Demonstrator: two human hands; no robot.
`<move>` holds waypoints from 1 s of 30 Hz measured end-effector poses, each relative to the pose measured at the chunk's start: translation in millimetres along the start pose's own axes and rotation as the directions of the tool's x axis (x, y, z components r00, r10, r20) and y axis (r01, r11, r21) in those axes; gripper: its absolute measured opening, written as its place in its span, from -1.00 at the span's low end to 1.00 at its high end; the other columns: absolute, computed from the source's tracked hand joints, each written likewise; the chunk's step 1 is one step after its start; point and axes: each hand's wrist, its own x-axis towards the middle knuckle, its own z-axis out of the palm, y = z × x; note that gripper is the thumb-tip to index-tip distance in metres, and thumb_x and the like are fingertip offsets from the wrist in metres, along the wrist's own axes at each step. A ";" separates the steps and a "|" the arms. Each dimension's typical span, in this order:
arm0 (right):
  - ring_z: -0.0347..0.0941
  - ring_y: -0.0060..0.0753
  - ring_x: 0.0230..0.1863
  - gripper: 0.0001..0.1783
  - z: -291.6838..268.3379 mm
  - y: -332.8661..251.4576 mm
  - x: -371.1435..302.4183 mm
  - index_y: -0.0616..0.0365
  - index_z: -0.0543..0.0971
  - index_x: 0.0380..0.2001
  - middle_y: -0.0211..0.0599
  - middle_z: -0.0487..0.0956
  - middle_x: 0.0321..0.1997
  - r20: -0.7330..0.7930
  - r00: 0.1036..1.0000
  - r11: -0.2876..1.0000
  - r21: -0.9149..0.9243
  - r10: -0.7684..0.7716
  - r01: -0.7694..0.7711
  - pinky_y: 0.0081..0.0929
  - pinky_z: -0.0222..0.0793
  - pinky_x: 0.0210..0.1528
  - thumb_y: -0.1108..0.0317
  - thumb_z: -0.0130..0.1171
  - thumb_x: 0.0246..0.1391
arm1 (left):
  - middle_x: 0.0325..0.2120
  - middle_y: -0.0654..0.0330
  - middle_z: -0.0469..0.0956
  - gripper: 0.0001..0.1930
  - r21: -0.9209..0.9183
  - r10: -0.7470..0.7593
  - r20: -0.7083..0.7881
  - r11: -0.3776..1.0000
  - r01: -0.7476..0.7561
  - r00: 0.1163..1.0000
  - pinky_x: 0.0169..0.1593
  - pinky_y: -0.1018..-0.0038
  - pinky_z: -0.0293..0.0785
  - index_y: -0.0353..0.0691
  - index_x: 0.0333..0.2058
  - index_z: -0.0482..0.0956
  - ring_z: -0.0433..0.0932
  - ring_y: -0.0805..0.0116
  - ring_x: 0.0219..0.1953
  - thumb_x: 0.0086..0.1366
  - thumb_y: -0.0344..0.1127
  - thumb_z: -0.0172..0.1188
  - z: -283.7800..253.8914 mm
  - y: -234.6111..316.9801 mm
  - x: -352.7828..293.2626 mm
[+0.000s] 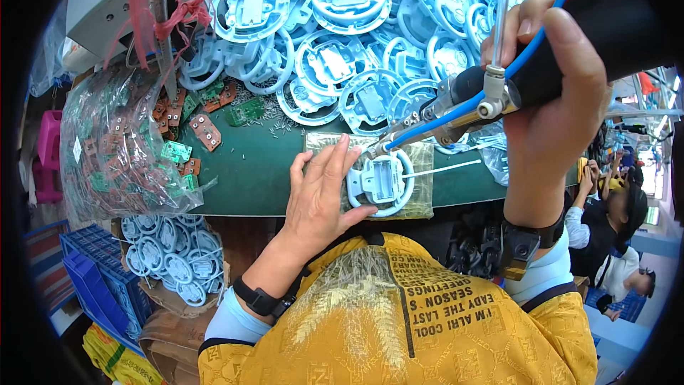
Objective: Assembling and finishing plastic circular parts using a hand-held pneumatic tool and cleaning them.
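Note:
A light-blue toy steering-wheel part (385,179) lies on a tape-covered pad (423,199) at the near edge of the green table. My left hand (320,189) steadies it, thumb on its lower rim and fingers by its upper left. A thin pale stem sticks out to the right of the part. My right hand (552,71) is wrapped round a black power screwdriver (613,36) with a blue hose. The tool tilts down leftward, its metal tip at the top of the part. Whether the tip touches a screw is too small to tell.
Many similar light-blue parts (331,60) are heaped behind the pad. Green and brown circuit boards (205,132), loose screws (281,122) and a clear plastic bag (107,150) lie left. A carton of parts (178,260) stands below the table. Other people (609,228) work at far right.

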 end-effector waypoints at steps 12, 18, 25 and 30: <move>0.51 -0.34 -0.51 -0.76 13.9 -25.0 -2.3 0.31 0.41 -0.12 -0.18 0.48 -0.48 -0.071 0.989 0.991 0.020 -0.131 0.133 -0.44 0.47 -0.40 0.46 0.13 0.16 | 0.11 0.11 0.56 0.29 0.022 -0.029 -0.010 0.999 0.029 1.000 0.29 0.10 0.04 -0.42 0.40 -0.11 0.42 0.15 0.17 -0.17 -0.11 0.61 2.1 2.0 -1.3; 0.51 -0.33 -0.56 -0.59 66.2 -53.9 -14.1 0.35 0.35 -0.05 -0.23 0.47 -0.47 -0.229 0.966 0.992 -0.040 -0.123 0.117 -0.43 0.48 -0.47 0.40 0.21 0.09 | 0.14 0.16 0.51 0.26 0.040 -0.015 -0.010 0.999 0.015 1.000 0.27 0.05 0.07 -0.37 0.40 -0.10 0.37 0.11 0.23 -0.15 -0.14 0.61 0.4 1.0 -2.2; 0.53 -0.40 -0.54 -0.67 76.4 -42.4 -20.8 0.34 0.39 -0.11 -0.25 0.50 -0.47 -0.290 0.954 0.997 0.051 0.078 -0.066 -0.47 0.49 -0.47 0.53 0.22 0.07 | 0.13 0.16 0.50 0.24 0.055 0.004 -0.054 0.998 -0.001 0.999 0.27 0.06 0.09 -0.33 0.39 -0.01 0.37 0.15 0.23 -0.18 -0.15 0.62 3.6 -0.4 -3.4; 0.53 -0.47 -0.53 -0.75 70.8 -25.5 -25.0 0.34 0.44 -0.20 -0.28 0.53 -0.48 -0.223 0.974 0.999 0.011 0.033 -0.031 -0.52 0.47 -0.48 0.57 0.24 0.07 | 0.15 0.13 0.46 0.21 0.056 -0.011 -0.029 0.998 0.012 1.000 0.26 0.06 0.10 -0.32 0.38 0.03 0.37 0.15 0.23 -0.18 -0.16 0.62 4.3 -0.9 -4.3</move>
